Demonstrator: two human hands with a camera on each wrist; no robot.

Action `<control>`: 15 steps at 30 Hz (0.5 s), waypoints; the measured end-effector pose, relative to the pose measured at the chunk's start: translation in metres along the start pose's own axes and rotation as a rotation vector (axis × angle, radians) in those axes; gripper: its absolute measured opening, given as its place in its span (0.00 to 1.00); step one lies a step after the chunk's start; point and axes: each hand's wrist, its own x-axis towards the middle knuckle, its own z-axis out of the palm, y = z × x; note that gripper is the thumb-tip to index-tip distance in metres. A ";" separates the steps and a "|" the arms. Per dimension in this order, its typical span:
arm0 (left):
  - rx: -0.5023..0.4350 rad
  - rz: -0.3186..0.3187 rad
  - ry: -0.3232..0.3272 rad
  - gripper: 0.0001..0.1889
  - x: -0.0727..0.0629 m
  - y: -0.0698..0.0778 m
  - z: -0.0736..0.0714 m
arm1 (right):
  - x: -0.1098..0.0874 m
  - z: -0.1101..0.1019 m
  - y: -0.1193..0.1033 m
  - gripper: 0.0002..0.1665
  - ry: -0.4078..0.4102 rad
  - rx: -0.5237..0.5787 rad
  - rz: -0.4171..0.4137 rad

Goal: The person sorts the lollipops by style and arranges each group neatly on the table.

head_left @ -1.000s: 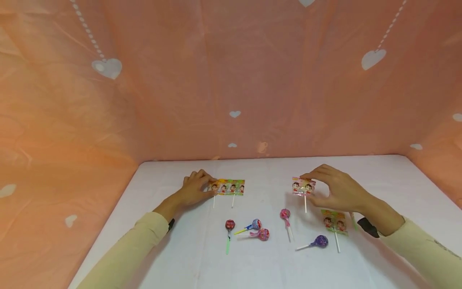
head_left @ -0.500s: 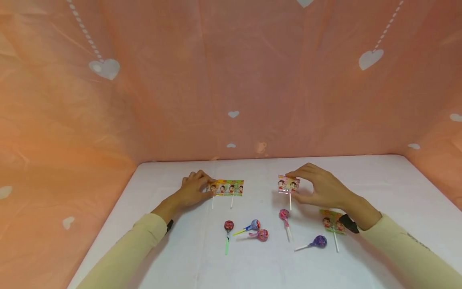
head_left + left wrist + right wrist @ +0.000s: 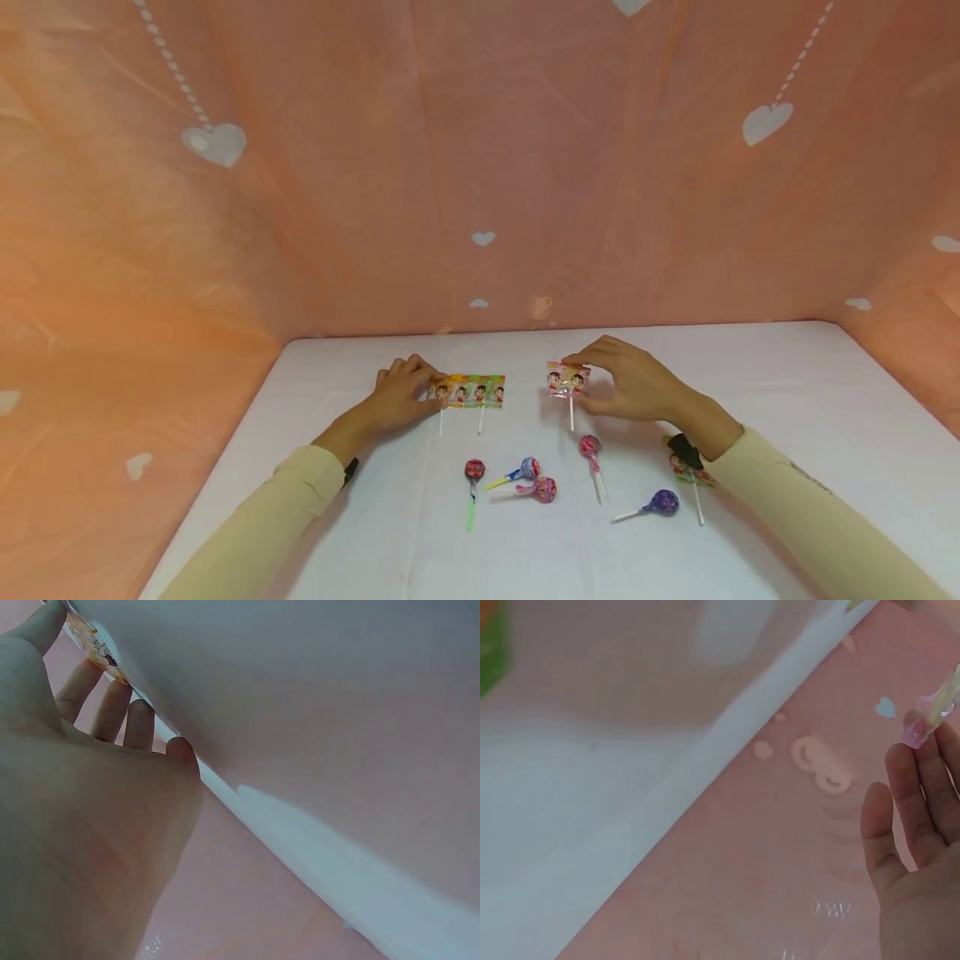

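My left hand [image 3: 399,397] pinches the left end of an orange-wrapped flat lollipop [image 3: 456,392] at the back of the table. Right beside that one is a green-wrapped flat lollipop [image 3: 491,391], both white sticks pointing toward me. In the left wrist view the orange wrapper [image 3: 94,641] shows at the fingertips. My right hand [image 3: 633,385] grips a pink-wrapped flat lollipop [image 3: 558,380] by its right edge between thumb and fingers, stick down. It hangs above the table, apart from the green one. Only the pink wrapper's edge [image 3: 916,735] shows in the right wrist view.
Ball lollipops lie nearer me on the white table [image 3: 375,517]: a red one [image 3: 475,471], a blue one [image 3: 529,468], two pink ones [image 3: 546,490] and a purple one [image 3: 664,502]. Another green-wrapped flat lollipop [image 3: 678,471] lies partly under my right wrist. Orange cloth [image 3: 360,208] walls the back.
My right hand has moved left with the pink-wrapped lollipop, closing much of the distance to the green one. My left hand has stayed at the orange lollipop.
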 end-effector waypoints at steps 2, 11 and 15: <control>0.001 0.001 0.003 0.24 0.000 0.000 -0.001 | 0.007 0.004 0.001 0.27 -0.028 -0.004 0.001; 0.013 -0.009 -0.003 0.25 0.002 -0.001 0.000 | 0.028 0.020 0.001 0.29 -0.098 0.065 0.027; 0.008 -0.012 -0.007 0.25 0.002 -0.002 0.000 | 0.033 0.034 0.003 0.29 -0.152 0.118 0.059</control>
